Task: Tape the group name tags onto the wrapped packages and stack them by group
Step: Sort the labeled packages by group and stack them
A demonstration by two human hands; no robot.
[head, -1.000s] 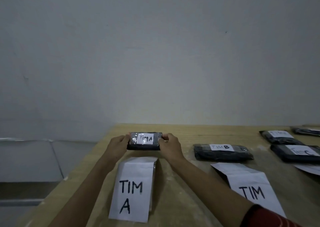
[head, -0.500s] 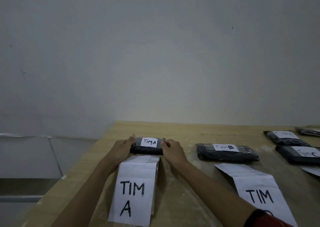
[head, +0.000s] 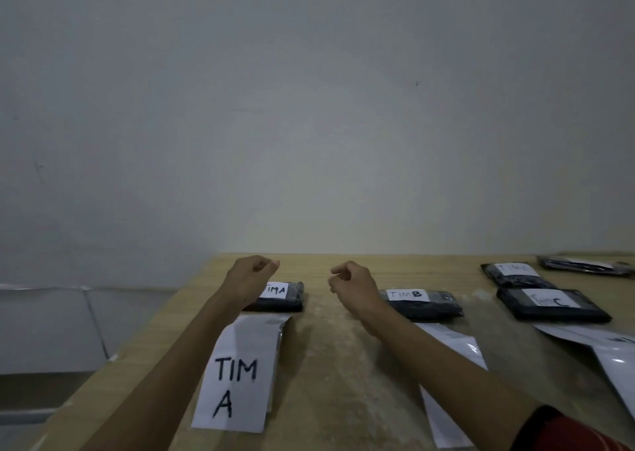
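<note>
Left hand (head: pixel 252 279) is empty, fingers loosely curled, hovering over the left end of the TIM A package (head: pixel 287 298); no grip on it, and I can't tell if the wrist touches. Right hand (head: pixel 350 284) is also empty with a loose curl, in the air at 3 o'clock from the left hand, a clear gap between them. The TIM A package lies flat on the wooden table (head: pixel 343 364), black wrap with a white tag (head: pixel 277 290) on top. The large TIM A sheet (head: pixel 240 371) is just beside it at 6 o'clock. The TIM B package (head: pixel 426 304) is at 3 o'clock, tagged, its left end behind the right wrist. The TIM C package (head: pixel 553 306) is further out at 3 o'clock. Another tagged package (head: pixel 515 275) is at its 11 o'clock, text blurred. A second sheet (head: pixel 441 423) runs under the right forearm.
</note>
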